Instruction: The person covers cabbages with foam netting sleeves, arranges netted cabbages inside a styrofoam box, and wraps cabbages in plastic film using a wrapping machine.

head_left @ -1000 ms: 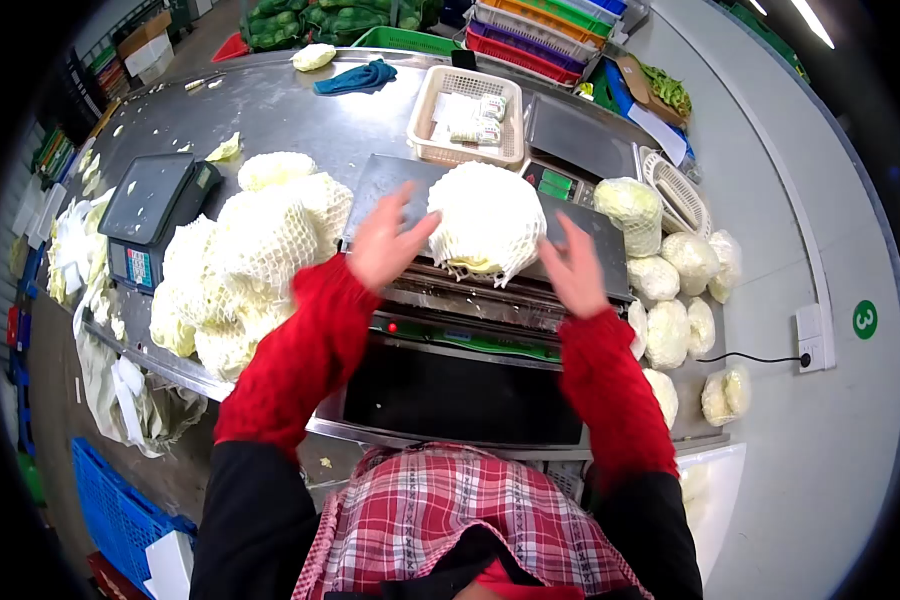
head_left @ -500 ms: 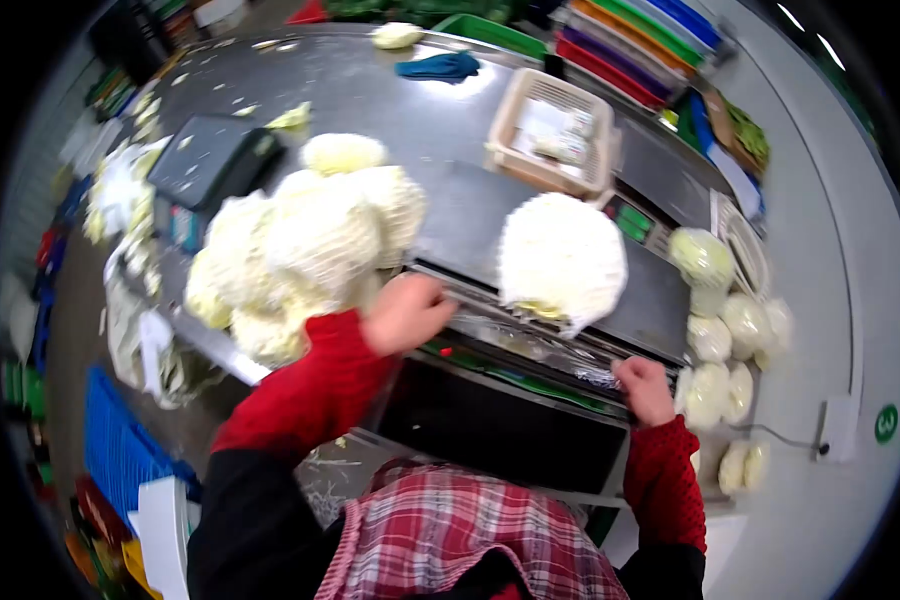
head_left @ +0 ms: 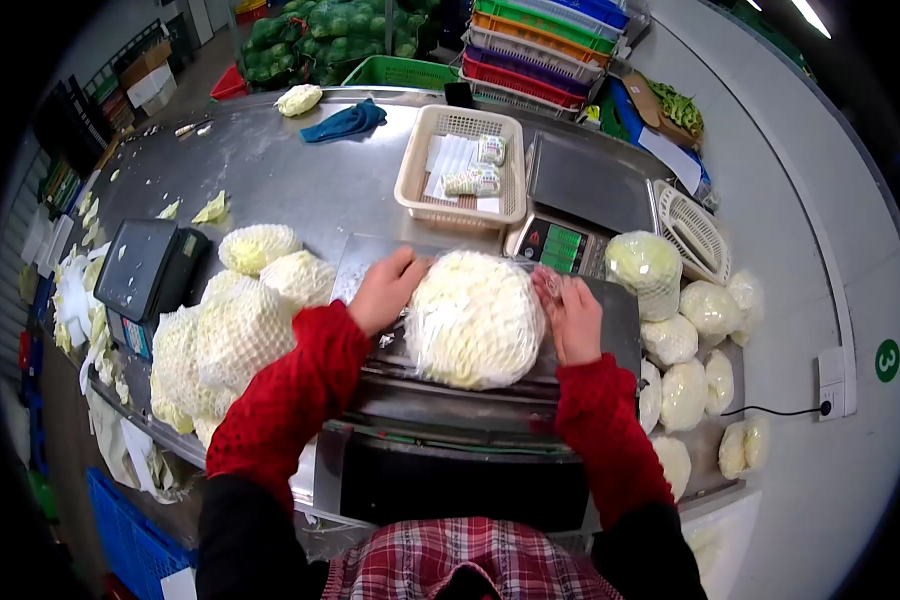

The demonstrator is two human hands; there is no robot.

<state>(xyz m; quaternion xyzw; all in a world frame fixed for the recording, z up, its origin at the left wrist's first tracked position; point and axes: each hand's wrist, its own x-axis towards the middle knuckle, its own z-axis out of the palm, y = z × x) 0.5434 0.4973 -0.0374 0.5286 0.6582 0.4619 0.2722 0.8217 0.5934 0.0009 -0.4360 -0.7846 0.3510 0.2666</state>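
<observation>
A pale cabbage (head_left: 475,320) in a white foam net rests on the metal wrapping station in front of me, with clear plastic film (head_left: 542,290) over it. My left hand (head_left: 385,290) is closed at the cabbage's left side, fingertips pinched on the film. On the opposite side my right hand (head_left: 573,315) is also closed, and crumpled film shows at its fingers. Net-covered cabbages (head_left: 240,330) are heaped to the left of my left arm. Film-wrapped cabbages (head_left: 682,385) lie to the right of my right hand.
Behind the cabbage stand a beige basket (head_left: 410,190) with label rolls and a weighing scale (head_left: 590,180). A dark scale (head_left: 140,270) sits at the left, near leaf scraps. A blue cloth (head_left: 345,122) and stacked colored crates (head_left: 535,60) are farther back. A wall borders the right.
Both hands have moved up from the station's front edge to the cabbage's sides, drawing the film over it. The cabbage now sits between them. The camera view has shifted.
</observation>
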